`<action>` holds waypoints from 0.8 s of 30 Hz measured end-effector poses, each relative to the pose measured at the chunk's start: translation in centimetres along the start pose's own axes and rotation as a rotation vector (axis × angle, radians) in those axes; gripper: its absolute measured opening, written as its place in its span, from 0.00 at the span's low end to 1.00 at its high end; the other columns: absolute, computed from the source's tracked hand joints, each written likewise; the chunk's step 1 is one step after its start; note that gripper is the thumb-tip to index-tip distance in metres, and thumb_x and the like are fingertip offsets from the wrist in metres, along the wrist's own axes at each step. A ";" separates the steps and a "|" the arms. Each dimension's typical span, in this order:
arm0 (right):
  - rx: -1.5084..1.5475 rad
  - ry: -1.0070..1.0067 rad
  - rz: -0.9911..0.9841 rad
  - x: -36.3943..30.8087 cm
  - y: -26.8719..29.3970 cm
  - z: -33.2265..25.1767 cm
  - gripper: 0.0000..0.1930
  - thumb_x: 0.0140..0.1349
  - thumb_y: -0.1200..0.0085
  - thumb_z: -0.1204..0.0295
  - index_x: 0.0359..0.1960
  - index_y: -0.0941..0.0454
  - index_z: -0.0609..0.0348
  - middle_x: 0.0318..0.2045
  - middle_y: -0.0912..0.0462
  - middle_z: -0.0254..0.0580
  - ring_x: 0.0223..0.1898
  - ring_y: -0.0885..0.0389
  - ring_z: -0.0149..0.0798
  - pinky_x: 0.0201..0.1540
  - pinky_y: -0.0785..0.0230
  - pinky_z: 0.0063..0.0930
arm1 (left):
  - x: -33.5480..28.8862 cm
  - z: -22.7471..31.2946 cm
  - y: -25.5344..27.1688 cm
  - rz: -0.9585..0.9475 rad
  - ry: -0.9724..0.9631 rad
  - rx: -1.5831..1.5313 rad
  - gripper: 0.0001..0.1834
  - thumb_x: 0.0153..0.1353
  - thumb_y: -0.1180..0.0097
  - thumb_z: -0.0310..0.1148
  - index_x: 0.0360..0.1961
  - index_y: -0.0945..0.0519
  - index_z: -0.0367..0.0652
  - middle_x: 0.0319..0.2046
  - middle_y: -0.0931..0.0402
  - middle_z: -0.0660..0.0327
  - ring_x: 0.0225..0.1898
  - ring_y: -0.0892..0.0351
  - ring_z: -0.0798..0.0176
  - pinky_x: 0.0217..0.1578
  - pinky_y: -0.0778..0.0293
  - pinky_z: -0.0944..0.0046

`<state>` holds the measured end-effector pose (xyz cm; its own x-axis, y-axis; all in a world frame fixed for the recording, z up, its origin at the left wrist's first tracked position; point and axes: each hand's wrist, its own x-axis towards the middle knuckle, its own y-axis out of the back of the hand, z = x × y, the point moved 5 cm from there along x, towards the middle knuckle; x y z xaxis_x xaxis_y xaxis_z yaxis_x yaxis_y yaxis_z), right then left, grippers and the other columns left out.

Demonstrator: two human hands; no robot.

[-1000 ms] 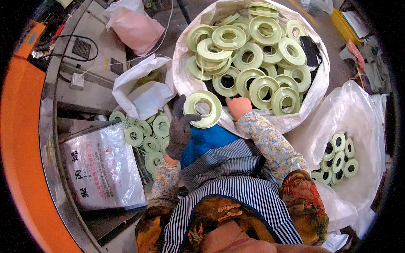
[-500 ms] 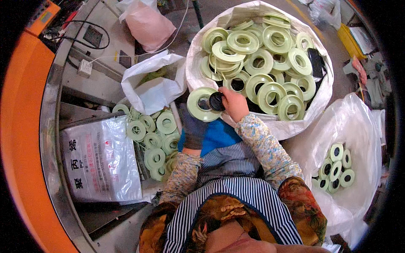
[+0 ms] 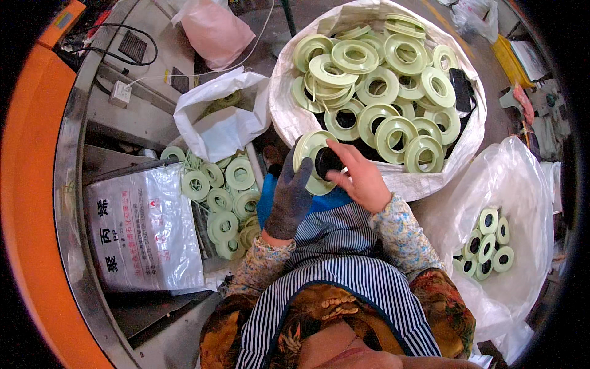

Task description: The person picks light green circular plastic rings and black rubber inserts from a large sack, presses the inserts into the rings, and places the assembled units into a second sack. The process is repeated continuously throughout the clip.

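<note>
My left hand (image 3: 289, 200), in a dark grey glove, grips a pale green flanged plastic ring (image 3: 315, 181) by its left side, above my lap. A black round insert (image 3: 326, 161) sits at the ring's centre hole; how deep it goes is hidden. My bare right hand (image 3: 362, 181) has its fingers and thumb around the black insert, against the green ring's right side. Just beyond, a large white woven sack (image 3: 286, 92) is heaped with similar green rings (image 3: 393, 138), with black pieces among them.
At my left, a bin of smaller green rings (image 3: 222, 226) stands beside a printed white plastic bag (image 3: 150, 246) and an open white bag (image 3: 218, 132). A translucent bag (image 3: 522, 203) at the right holds black-centred green rings (image 3: 485, 248). An orange machine edge (image 3: 37, 203) curves along the far left.
The green ring has come nearer my body and tilted. My right hand has brought the black insert from the ring's edge to its centre, and its fingers have spread wider.
</note>
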<state>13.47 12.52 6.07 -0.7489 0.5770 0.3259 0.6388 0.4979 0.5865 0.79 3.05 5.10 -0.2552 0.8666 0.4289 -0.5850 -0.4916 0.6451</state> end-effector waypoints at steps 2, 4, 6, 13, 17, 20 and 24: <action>-0.057 -0.032 -0.019 -0.5 0.0 -0.7 0.35 0.54 0.39 0.68 0.65 0.37 0.53 0.55 0.28 0.53 0.46 0.21 0.59 0.44 0.25 0.45 | -0.1 0.2 0.0 0.092 -0.167 -0.156 0.26 0.59 0.47 0.18 0.59 0.33 0.45 0.62 0.37 0.38 0.62 0.33 0.36 0.60 0.32 0.50; -0.075 -0.055 -0.038 -0.8 0.2 -0.8 0.38 0.53 0.37 0.67 0.67 0.39 0.52 0.56 0.29 0.55 0.48 0.22 0.59 0.46 0.25 0.45 | -0.3 0.3 -0.1 0.102 -0.226 -0.222 0.26 0.60 0.50 0.17 0.59 0.33 0.47 0.63 0.39 0.38 0.62 0.33 0.36 0.61 0.33 0.49; -0.051 -0.057 -0.060 -0.8 0.4 -0.5 0.40 0.51 0.36 0.67 0.67 0.40 0.52 0.56 0.30 0.56 0.48 0.22 0.59 0.46 0.25 0.45 | -0.4 0.1 -0.3 0.036 -0.177 -0.188 0.26 0.61 0.53 0.15 0.59 0.33 0.48 0.64 0.40 0.38 0.62 0.34 0.35 0.62 0.34 0.49; -0.345 0.199 -0.135 -0.6 1.6 -1.8 0.42 0.43 0.37 0.76 0.65 0.38 0.50 0.60 0.32 0.52 0.42 0.21 0.53 0.44 0.24 0.43 | 0.4 1.5 0.8 -0.026 -0.235 -0.182 0.29 0.56 0.53 0.11 0.59 0.33 0.46 0.64 0.40 0.37 0.62 0.34 0.32 0.61 0.34 0.47; -0.380 0.208 -0.149 -0.5 1.9 -2.1 0.41 0.41 0.37 0.76 0.63 0.36 0.49 0.60 0.31 0.50 0.42 0.21 0.51 0.44 0.24 0.42 | 0.3 1.4 0.8 -0.028 -0.260 -0.219 0.31 0.54 0.49 0.11 0.59 0.32 0.46 0.63 0.40 0.36 0.62 0.34 0.31 0.61 0.33 0.46; -0.382 0.244 -0.113 -0.5 2.2 -2.1 0.40 0.42 0.37 0.76 0.63 0.35 0.49 0.60 0.31 0.49 0.43 0.21 0.51 0.44 0.24 0.41 | 0.7 2.0 1.0 -0.041 -0.213 -0.144 0.32 0.53 0.47 0.11 0.59 0.32 0.46 0.63 0.39 0.36 0.62 0.34 0.32 0.60 0.32 0.46; -0.459 0.253 0.163 -1.1 2.9 -2.1 0.37 0.46 0.36 0.72 0.62 0.34 0.49 0.58 0.29 0.49 0.45 0.21 0.52 0.44 0.23 0.41 | 1.4 2.2 1.9 -0.019 -0.031 -0.008 0.30 0.55 0.46 0.13 0.58 0.32 0.45 0.62 0.37 0.37 0.61 0.32 0.34 0.58 0.29 0.47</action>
<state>15.78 11.91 8.93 -0.7016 0.4216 0.5745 0.6500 0.0484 0.7584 1.02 3.16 8.28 -0.2200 0.8724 0.4366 -0.5954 -0.4746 0.6483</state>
